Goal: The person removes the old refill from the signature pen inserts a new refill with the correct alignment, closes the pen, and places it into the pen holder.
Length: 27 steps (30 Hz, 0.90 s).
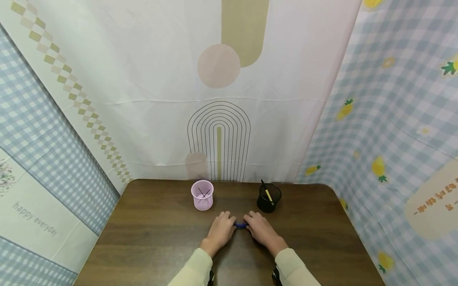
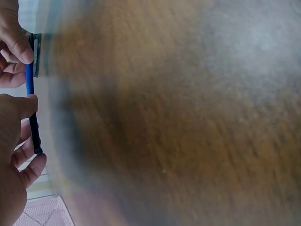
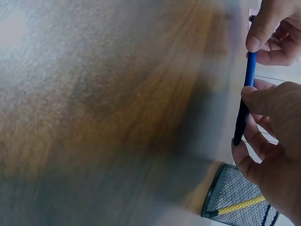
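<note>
A slim pen (image 1: 241,225), blue in the middle with black ends, spans the gap between both hands over the table. My left hand (image 1: 222,230) pinches one end of it between thumb and fingers. On the other end, my right hand (image 1: 262,229) has a similar pinch, and the dark tapered tip shows below its thumb in the right wrist view. Beyond the left hand stands a pink cup (image 1: 202,203) with dark crossed lines on it. A black mesh cup (image 1: 265,204) stands beyond the right hand, holding a yellow pen (image 1: 268,194) with a black end.
The brown wood-grain table (image 1: 150,238) has rounded far corners. A pale patterned cloth (image 1: 154,131) hangs right behind its far edge. Blue checked cloth (image 1: 375,159) hangs along the right side, with similar cloth on the left.
</note>
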{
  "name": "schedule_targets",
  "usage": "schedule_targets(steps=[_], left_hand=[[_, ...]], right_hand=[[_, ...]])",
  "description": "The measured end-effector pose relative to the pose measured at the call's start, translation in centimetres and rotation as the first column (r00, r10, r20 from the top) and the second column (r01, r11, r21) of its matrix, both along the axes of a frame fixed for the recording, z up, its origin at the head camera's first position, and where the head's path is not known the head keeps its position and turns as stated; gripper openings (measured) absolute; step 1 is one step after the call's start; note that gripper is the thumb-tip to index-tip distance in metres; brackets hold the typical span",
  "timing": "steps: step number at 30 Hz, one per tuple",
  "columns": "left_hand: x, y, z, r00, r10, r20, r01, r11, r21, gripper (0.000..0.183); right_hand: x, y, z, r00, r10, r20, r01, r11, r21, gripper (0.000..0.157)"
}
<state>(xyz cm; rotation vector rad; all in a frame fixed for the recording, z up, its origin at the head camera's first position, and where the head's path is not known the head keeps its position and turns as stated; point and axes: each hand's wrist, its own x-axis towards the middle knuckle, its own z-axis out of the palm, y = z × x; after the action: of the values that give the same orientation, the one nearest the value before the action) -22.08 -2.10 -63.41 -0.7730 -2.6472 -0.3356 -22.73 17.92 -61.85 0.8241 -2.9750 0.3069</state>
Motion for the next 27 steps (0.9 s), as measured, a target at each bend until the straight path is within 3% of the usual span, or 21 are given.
schedule_targets(steps=[7,18,27], left_hand=[[0.0,-0.3,0.7,0.999,-0.01,-0.034,0.011,0.999,0.036,0.017],[0.2,-0.7,2.3,0.996,-0.035,-0.084,0.037,0.999,0.032,0.015],[0.5,-1.0,3.6,0.991,-0.053,-0.121,0.061,0.997,0.057,0.016]], right_hand=[[0.2,0.2,0.8,1.0,0.005,-0.023,-0.006,0.999,-0.046,0.015],[0.3,0.9,2.6,0.999,0.01,0.036,-0.002,0.973,-0.232,0.013],[0.0,2.0,3.9,0.987,0.005,0.158,0.036,0.965,-0.259,0.008]])
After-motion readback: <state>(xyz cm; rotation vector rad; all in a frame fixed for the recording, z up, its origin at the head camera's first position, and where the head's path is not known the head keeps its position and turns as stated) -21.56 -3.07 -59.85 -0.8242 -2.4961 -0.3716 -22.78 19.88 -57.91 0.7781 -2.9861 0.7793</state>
